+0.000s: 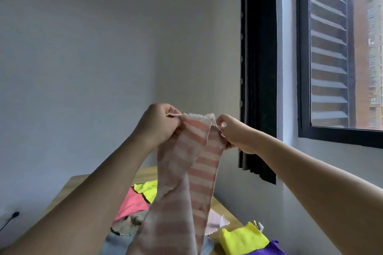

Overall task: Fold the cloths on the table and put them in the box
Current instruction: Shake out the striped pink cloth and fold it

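While both hands pinch the top hem of the pink-and-white striped cloth (186, 172), it hangs in the air above the wooden table (68, 190) — the left hand (159, 126) nips one corner between thumb and curled fingers, the right hand (234, 132) the other. Its length droops twisted toward the table's near edge, over a heap there: a coral cloth (132, 203), a neon yellow cloth (147, 189) toward the far edge, a second yellow cloth (242, 240) and a purple cloth (273, 248) at the near right. With the corners held so close, the twist could carry into the fold, or the dangling tail could drag the heap. No box is in view, and the cloth's lower end is cut off.
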Tool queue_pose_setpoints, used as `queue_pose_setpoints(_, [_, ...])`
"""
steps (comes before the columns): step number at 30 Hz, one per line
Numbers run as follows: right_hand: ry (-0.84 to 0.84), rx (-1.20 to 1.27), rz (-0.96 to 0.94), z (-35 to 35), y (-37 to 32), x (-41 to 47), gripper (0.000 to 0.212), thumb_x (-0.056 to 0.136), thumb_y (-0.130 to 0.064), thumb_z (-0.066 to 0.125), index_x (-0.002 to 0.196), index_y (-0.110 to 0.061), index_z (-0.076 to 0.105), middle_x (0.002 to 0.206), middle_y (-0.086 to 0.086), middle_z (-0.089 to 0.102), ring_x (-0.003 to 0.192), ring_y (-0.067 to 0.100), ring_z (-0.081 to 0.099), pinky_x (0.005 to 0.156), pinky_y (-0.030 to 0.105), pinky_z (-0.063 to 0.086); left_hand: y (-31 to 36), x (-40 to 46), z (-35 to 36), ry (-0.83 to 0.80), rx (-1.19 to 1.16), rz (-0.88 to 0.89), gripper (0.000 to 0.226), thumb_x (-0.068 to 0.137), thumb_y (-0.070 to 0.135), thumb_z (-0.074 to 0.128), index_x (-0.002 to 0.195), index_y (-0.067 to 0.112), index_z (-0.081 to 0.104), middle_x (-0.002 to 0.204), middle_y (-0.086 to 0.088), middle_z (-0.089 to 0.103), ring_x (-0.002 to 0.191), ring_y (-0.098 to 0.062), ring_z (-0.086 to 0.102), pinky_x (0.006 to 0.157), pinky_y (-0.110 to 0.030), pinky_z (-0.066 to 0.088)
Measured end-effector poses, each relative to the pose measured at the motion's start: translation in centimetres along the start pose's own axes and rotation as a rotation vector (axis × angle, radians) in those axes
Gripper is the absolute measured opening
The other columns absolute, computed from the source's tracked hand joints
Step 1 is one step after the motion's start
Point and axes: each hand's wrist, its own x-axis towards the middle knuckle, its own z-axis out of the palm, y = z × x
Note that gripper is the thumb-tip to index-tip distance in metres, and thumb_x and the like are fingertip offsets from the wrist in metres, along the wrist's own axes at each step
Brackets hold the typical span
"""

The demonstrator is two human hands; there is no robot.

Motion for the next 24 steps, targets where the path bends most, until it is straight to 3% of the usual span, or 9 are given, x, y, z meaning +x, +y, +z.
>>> queue_pose_setpoints(3, [-0.012,-0.023,-0.013,-1.1,0.2,-1.0,0.039,0.083,0.008,0.023,0.072,-0.014,0.053,0.078,0.009,0.053,0.067,0.021,0.053,0.056,0.03,0.052,0.8,-0.8,0.3,0.121,0.235,0.112,0.01,0.084,0.024,0.066,0.079,0.017,0.069,0.073,0.003,0.072,0.073,-0.018,0.068,0.072,-0.031,0.056])
queue_pose_setpoints(6, [-0.03,0.032,-0.027,-1.8,0.1,-2.4,0.044,0.08,0.012,0.023,0.064,-0.012,0.057,0.069,0.006,0.053,0.057,0.017,0.05,0.051,0.026,0.05,2.0,-1.9,0.6,0.235,0.335,0.185,0.019,0.086,0.029,0.065,0.077,0.012,0.067,0.072,-0.001,0.069,0.073,-0.021,0.063,0.065,-0.032,0.048])
queue_pose_setpoints(8, [-0.073,0.105,-0.032,-2.3,0.0,-3.0,0.04,0.088,0.008,0.03,0.072,-0.013,0.06,0.072,0.005,0.053,0.058,0.016,0.049,0.052,0.026,0.049,2.6,-2.3,0.6,0.255,0.365,0.207,0.019,0.086,0.031,0.062,0.077,0.014,0.066,0.074,-0.001,0.067,0.074,-0.024,0.062,0.063,-0.032,0.046])
queue_pose_setpoints(11, [-0.101,0.245,-0.034,-2.9,-0.2,-4.2,0.009,0.097,-0.01,0.05,0.1,-0.015,0.058,0.083,0.007,0.06,0.069,0.019,0.058,0.064,0.035,0.055,3.1,-2.4,0.4,0.312,0.473,0.199,0.019,0.084,0.032,0.062,0.069,0.023,0.057,0.083,-0.001,0.054,0.088,-0.028,0.054,0.067,-0.03,0.039])
queue_pose_setpoints(13, [-0.072,0.306,-0.014,-3.5,-0.1,-4.7,0.019,0.096,-0.017,0.057,0.114,-0.016,0.051,0.093,0.013,0.065,0.081,0.026,0.061,0.079,0.046,0.055,3.8,-2.6,0.5,0.355,0.497,0.208,0.013,0.086,0.028,0.061,0.076,0.02,0.063,0.094,0.001,0.043,0.102,-0.027,0.045,0.08,-0.029,0.038])
queue_pose_setpoints(15, [0.001,0.302,-0.013,-3.7,-0.4,-5.2,0.025,0.094,-0.021,0.06,0.116,-0.016,0.049,0.094,0.015,0.065,0.08,0.027,0.06,0.076,0.044,0.054,4.7,-2.9,0.6,0.359,0.344,0.235,0.014,0.087,0.024,0.061,0.077,0.014,0.063,0.102,0.004,0.044,0.108,-0.022,0.042,0.09,-0.027,0.037])
queue_pose_setpoints(18, [0.106,0.285,-0.023,-4.0,-1.2,-6.3,0.024,0.091,-0.022,0.063,0.112,-0.018,0.05,0.089,0.009,0.066,0.07,0.02,0.058,0.061,0.035,0.05,6.9,-4.1,0.6,0.224,0.043,0.289,0.021,0.09,0.021,0.06,0.072,0.011,0.056,0.085,0.005,0.054,0.079,-0.01,0.051,0.073,-0.024,0.043])
queue_pose_setpoints(20, [0.112,0.315,-0.03,-4.5,-1.8,-7.2,0.021,0.09,-0.015,0.059,0.11,-0.019,0.051,0.082,0.004,0.066,0.062,0.016,0.058,0.058,0.03,0.049,8.1,-4.9,0.7,0.073,-0.039,0.297,0.025,0.095,0.023,0.057,0.073,0.01,0.054,0.068,0.001,0.05,0.061,-0.01,0.043,0.057,-0.024,0.04])
queue_pose_setpoints(24, [-0.053,0.417,-0.107,-6.2,-2.9,-9.0,0.027,0.092,0.003,0.039,0.104,-0.019,0.05,0.068,0.004,0.059,0.059,0.019,0.051,0.066,0.037,0.044,8.9,-5.4,0.6,0.037,0.041,0.332,0.023,0.096,0.029,0.057,0.078,0.014,0.057,0.068,0.001,0.054,0.06,-0.008,0.045,0.058,-0.024,0.041])
